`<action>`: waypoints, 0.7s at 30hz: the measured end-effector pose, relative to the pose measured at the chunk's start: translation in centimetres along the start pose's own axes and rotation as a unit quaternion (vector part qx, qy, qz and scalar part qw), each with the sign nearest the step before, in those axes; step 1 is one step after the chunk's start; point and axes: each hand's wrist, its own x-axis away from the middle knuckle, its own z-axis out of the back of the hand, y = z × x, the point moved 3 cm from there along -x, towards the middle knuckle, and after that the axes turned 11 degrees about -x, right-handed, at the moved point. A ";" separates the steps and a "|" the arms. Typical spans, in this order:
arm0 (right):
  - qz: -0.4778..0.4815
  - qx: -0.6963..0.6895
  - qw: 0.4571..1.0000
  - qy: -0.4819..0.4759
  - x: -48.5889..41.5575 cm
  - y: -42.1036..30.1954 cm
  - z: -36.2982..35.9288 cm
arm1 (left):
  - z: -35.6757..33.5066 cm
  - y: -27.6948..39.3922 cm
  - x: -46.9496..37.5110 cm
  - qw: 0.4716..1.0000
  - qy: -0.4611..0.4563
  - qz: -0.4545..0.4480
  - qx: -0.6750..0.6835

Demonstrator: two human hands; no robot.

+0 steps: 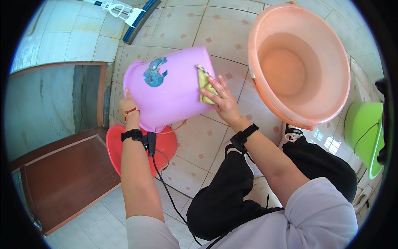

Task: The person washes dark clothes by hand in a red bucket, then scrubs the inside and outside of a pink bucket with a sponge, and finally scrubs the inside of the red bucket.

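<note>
A purple plastic bucket lies tilted on its side in front of me, with a torn blue sticker on its wall. At its rim on the left, my left hand grips the edge; some of the fingers are hidden behind it. My right hand presses a folded yellow cloth against the bucket's side near its base, fingers spread over the cloth. Beneath the purple bucket's rim stands a red plastic basin or bucket, partly covered by my left forearm.
A large orange bucket holding water stands at the upper right. At the far right is a green bucket. A sponge mop rests at the top left. Brown door panel at lower left. A black cable runs from my left wrist.
</note>
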 end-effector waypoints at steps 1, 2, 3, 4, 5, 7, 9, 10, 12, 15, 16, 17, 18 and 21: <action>-0.015 -0.026 1.000 -0.006 0.2 0.2 0.5 | 0.2 0.1 0.2 1.000 -0.007 -0.004 0.006; -0.060 -0.070 0.994 0.054 0.2 0.6 1.3 | 0.6 0.2 0.4 1.000 -0.007 -0.004 0.004; -0.115 -0.114 0.979 0.122 0.3 1.0 1.9 | 1.1 0.4 0.7 1.000 -0.014 -0.004 0.000; -0.192 -0.155 0.953 0.175 0.3 1.4 2.4 | 1.9 0.8 1.2 0.999 0.035 -0.005 0.024; -0.239 -0.225 0.923 0.201 0.2 1.6 2.5 | 2.7 1.1 2.1 0.996 0.073 -0.007 0.045; -0.343 -0.350 0.843 0.222 -0.2 2.0 2.1 | 4.8 2.7 4.0 0.978 0.171 -0.115 0.023; -0.390 -0.330 0.838 0.194 -1.3 1.5 1.7 | 5.9 6.1 6.3 0.933 0.225 -0.277 -0.045; -0.387 -0.320 0.844 0.186 -2.1 0.9 1.7 | 5.4 8.4 8.4 0.902 0.255 -0.344 -0.054; -0.348 -0.196 0.893 0.207 -3.3 -1.2 2.7 | 3.8 11.2 11.1 0.919 0.186 -0.340 -0.073; -0.284 -0.134 0.924 0.218 -4.7 -5.8 5.3 | 2.3 12.1 12.1 0.930 0.129 -0.339 -0.054; -0.300 -0.210 0.909 0.201 -5.0 -7.2 6.4 | 1.8 12.0 12.2 0.932 0.137 -0.333 -0.047; -0.310 -0.292 0.887 0.177 -5.4 -8.6 7.7 | 1.4 11.6 11.9 0.932 0.106 -0.346 -0.029; -0.250 -0.298 0.910 0.146 -6.3 -9.8 10.1 | 1.2 11.2 11.5 0.930 0.107 -0.353 -0.014; -0.224 -0.120 0.962 0.099 -10.4 -9.8 18.2 | 0.9 10.1 10.4 0.922 0.095 -0.376 0.010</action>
